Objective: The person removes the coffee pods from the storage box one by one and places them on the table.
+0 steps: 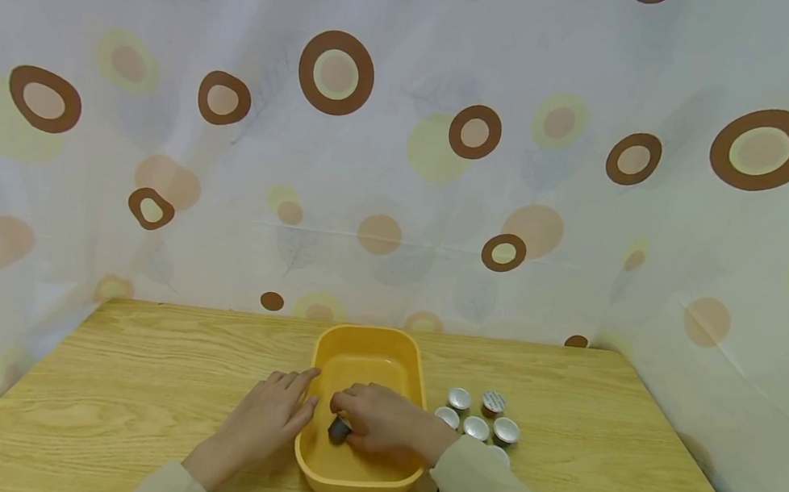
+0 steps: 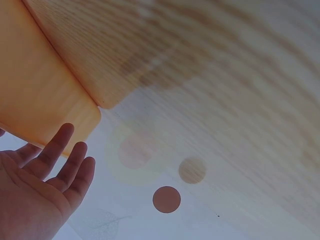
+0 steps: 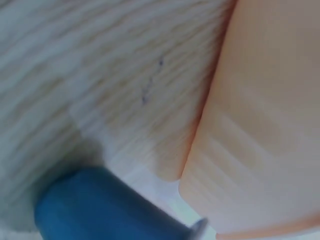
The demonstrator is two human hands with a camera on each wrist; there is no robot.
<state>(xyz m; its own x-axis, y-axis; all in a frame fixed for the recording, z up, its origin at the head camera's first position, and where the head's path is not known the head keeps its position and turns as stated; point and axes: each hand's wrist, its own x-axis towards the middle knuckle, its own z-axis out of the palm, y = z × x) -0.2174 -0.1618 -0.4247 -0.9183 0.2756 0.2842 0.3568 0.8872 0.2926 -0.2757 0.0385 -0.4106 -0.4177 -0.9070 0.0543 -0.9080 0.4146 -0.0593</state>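
Note:
A yellow plastic tub (image 1: 352,489) stands on the wooden table. My left hand (image 1: 266,414) rests at its left rim, fingers extended and thumb apart; in the left wrist view those spread fingers (image 2: 60,157) lie against the tub's outer wall (image 2: 45,80). Reaching over the right rim, my right hand (image 1: 382,419) is inside the tub. Between its thumb and curled fingers it pinches a small dark coffee capsule (image 1: 338,431), tilted low over the tub floor. The right wrist view does not show the right hand.
Several foil-lidded coffee capsules (image 1: 476,428) stand on the table right of the tub, partly hidden by the right sleeve (image 1: 484,483). A blue capsule (image 3: 105,210) is close up in the right wrist view, beside the tub wall (image 3: 260,120). A patterned curtain (image 1: 390,156) surrounds the table.

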